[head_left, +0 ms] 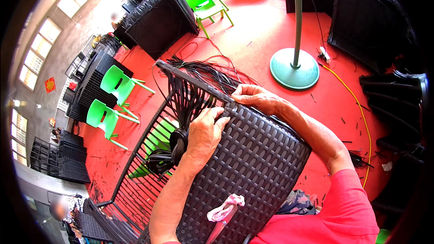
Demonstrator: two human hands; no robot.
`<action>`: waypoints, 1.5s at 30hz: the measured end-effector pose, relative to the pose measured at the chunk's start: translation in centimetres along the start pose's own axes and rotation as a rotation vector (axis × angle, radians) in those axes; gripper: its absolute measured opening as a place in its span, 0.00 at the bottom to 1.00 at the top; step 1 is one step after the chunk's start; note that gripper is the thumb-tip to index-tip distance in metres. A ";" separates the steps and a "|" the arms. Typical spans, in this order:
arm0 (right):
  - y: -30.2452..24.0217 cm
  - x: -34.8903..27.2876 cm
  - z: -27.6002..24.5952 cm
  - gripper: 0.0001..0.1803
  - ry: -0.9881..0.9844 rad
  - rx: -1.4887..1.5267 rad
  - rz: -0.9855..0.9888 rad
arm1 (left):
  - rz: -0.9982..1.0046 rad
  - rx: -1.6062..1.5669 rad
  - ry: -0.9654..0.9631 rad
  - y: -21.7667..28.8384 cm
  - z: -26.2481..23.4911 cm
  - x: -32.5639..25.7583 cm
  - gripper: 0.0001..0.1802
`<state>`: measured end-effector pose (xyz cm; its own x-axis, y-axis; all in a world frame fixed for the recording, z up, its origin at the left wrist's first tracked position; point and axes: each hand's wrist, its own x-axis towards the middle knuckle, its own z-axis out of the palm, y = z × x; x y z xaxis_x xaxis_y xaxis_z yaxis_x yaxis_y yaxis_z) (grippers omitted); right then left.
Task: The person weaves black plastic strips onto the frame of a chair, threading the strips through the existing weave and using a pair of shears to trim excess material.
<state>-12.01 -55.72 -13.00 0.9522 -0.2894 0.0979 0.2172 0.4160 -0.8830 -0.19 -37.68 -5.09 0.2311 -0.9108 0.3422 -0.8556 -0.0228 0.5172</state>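
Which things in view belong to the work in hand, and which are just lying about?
In the work:
- left hand and right hand, at the weave's edge
- black woven panel
- black frame bar
- loose black strips
- pink-wrapped item on the weave (probably)

Lying about:
- green chairs
- teal stand base
- yellow cable

Count from here: two hands on one woven panel; two green chairs at far left; one round-based pole; one yellow cable.
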 end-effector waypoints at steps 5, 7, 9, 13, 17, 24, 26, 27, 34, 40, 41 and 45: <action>-0.5 0.7 0.3 0.14 -0.019 -0.100 -0.027 | 0.188 0.202 0.023 0.4 -0.6 0.4 0.11; -1.1 0.6 0.5 0.15 0.012 -0.251 -0.030 | 0.177 0.273 0.029 -0.1 -0.1 0.5 0.11; -2.1 0.4 0.8 0.16 0.003 -0.405 -0.039 | 0.180 0.230 0.046 -1.0 0.2 1.0 0.11; -4.8 -0.1 0.9 0.14 -0.037 -0.889 -0.205 | 0.087 0.051 -0.033 0.0 -1.3 0.3 0.14; -5.3 -0.1 0.0 0.12 -0.160 -1.160 -0.547 | 0.113 0.095 0.006 0.7 -0.6 -0.1 0.13; -7.2 -0.4 1.9 0.11 -0.373 -1.447 -0.633 | 0.174 0.255 -0.025 0.5 -0.7 0.3 0.12; -7.7 -0.1 2.1 0.10 -0.439 -1.531 -0.613 | 0.207 0.339 -0.026 0.5 -0.3 0.3 0.11; -7.9 0.0 2.1 0.10 -0.471 -1.552 -0.639 | 0.230 0.371 -0.011 0.3 -0.1 0.3 0.11; -8.2 0.4 2.7 0.12 -0.553 -1.885 -0.732 | 0.197 0.485 -0.005 0.4 0.6 0.5 0.12; -6.0 -0.6 2.3 0.09 -0.353 -1.799 -0.757 | 0.142 0.450 0.042 0.4 0.9 0.6 0.11; -5.6 -0.3 2.1 0.09 -0.330 -1.781 -0.849 | 0.132 0.445 0.053 0.3 1.1 0.6 0.10; -4.9 -0.1 1.9 0.08 -0.277 -1.745 -0.864 | 0.077 0.345 0.098 0.1 1.1 1.0 0.08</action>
<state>-12.71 -56.07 -7.79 0.7648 0.2774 0.5815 0.3156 -0.9482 0.0372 -0.60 -39.07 -5.55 0.1889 -0.8717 0.4522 -0.9742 -0.1084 0.1979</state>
